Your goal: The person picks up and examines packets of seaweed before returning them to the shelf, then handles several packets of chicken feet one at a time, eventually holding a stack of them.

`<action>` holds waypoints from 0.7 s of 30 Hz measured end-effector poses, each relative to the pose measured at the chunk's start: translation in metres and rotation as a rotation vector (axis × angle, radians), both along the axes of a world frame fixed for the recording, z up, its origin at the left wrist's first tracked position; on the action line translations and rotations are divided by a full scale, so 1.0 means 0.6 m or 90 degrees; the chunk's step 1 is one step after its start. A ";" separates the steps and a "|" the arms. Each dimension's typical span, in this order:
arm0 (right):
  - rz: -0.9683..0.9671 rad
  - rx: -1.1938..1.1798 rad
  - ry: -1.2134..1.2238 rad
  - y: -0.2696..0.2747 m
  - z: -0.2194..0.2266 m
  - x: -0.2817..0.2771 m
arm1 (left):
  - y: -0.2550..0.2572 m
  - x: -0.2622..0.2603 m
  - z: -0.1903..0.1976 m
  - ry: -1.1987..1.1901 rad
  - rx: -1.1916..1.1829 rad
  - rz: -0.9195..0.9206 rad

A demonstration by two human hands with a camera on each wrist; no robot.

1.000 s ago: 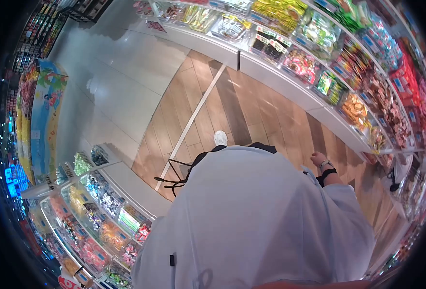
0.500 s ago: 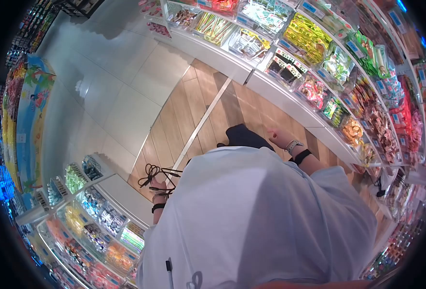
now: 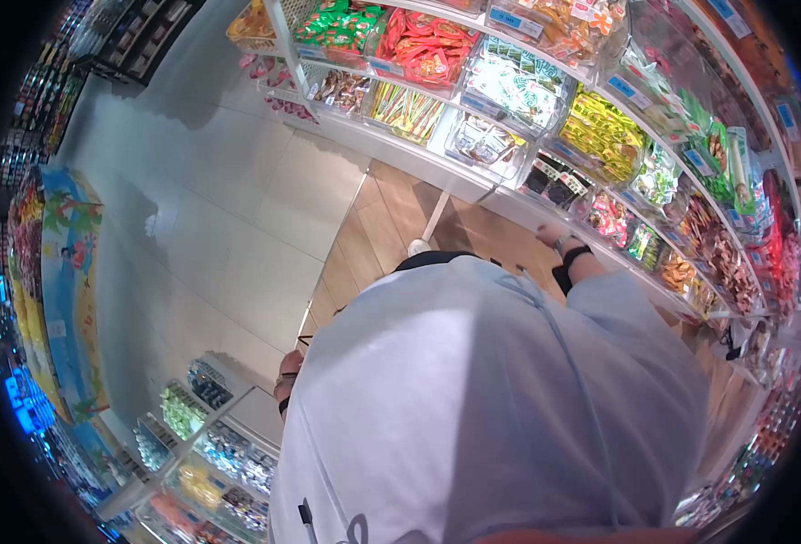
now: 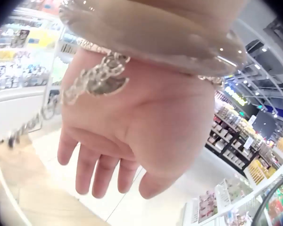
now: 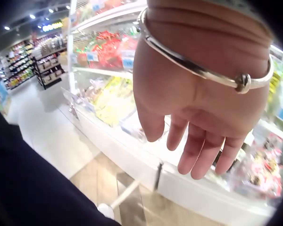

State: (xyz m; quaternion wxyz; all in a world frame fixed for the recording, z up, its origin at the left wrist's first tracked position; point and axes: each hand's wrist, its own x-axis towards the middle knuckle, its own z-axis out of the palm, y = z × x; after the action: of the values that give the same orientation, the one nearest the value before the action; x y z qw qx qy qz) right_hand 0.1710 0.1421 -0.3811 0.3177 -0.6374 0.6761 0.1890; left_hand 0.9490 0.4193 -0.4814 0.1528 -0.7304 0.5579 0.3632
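Note:
My left hand [image 4: 137, 117] hangs with its palm and loosely bent fingers showing in the left wrist view, nothing in its grasp. A bangle [image 4: 151, 37] and a chain bracelet [image 4: 80, 84] circle that wrist. In the head view, the same hand [image 3: 290, 364] is at the left side of the light top. My right hand [image 5: 198, 103] also hangs loose and holds nothing, a silver bangle [image 5: 193, 68] on its wrist. It is nearest the shelf of packaged snacks [image 3: 600, 136], overlapping the shelf's white base in the head view.
Another stocked shelf [image 3: 228, 458] stands at the lower left. A display box with a beach picture [image 3: 72, 290] is at the far left, and a dark rack [image 3: 142, 41] at the back. Pale tiled floor [image 3: 228, 199] meets wood-look planks [image 3: 364, 227] beside the right-hand shelf.
The view has moved forward along the shelf, showing more snack bins. My left hand came into view beside the top, and my right hand swung forward. The black cables are now mostly hidden.

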 end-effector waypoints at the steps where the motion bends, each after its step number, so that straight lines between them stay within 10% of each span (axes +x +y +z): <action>1: -0.065 -0.014 -0.064 -0.049 0.031 0.043 | -0.044 0.030 0.005 0.013 -0.034 -0.154; 4: -0.073 -0.123 -0.175 -0.171 0.078 0.152 | -0.181 -0.001 0.193 0.284 -0.216 0.760; 8: -0.049 -0.127 -0.248 -0.279 0.149 0.253 | -0.389 -0.046 0.361 0.245 -0.261 0.724; 13: -0.138 -0.149 -0.183 -0.319 0.155 0.264 | -0.682 0.004 0.416 0.211 -0.305 0.208; 21: -0.189 -0.287 -0.075 -0.257 0.172 0.195 | -1.027 -0.335 0.558 0.217 -0.427 -0.386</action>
State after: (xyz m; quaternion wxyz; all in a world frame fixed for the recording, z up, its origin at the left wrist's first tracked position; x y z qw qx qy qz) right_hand 0.2878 -0.0119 -0.2780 0.2307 -0.5959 0.7675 -0.0522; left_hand 0.7483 -0.1967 -0.1464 -0.0858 -0.4738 0.8493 0.2166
